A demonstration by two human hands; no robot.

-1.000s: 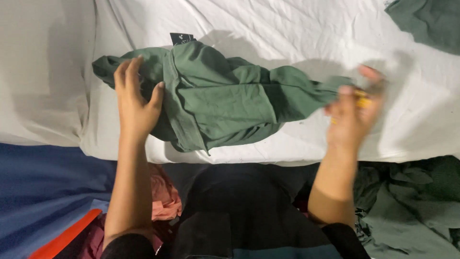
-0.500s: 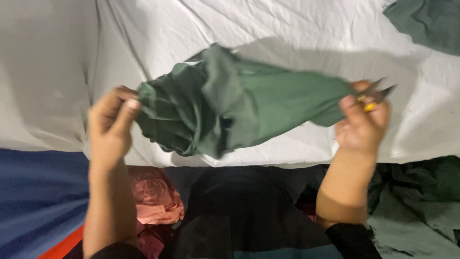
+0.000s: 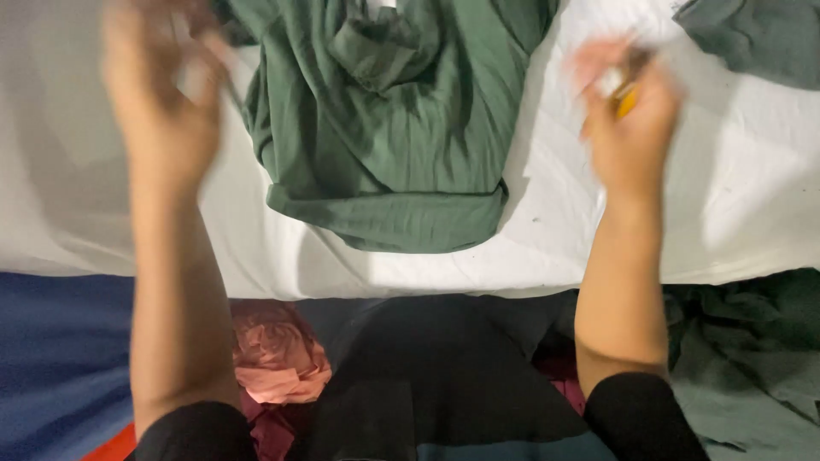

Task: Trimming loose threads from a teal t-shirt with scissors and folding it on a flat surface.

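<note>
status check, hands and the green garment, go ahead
Left hand raised, blurred, grip unclear. Right hand raised, small yellow object in its fingers. Green garment spread on white sheet, hem nearest. Nothing lying on it.

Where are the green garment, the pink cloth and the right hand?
green garment [image 3: 384, 145], head view, middle of its body.
pink cloth [image 3: 278, 354], head view, centre of the bundle.
right hand [image 3: 632, 128], head view, back of the hand.

free: white sheet [image 3: 752, 196] flanking green shirt [image 3: 384, 145] | blocked: grey garment [image 3: 760, 38] top right
</note>
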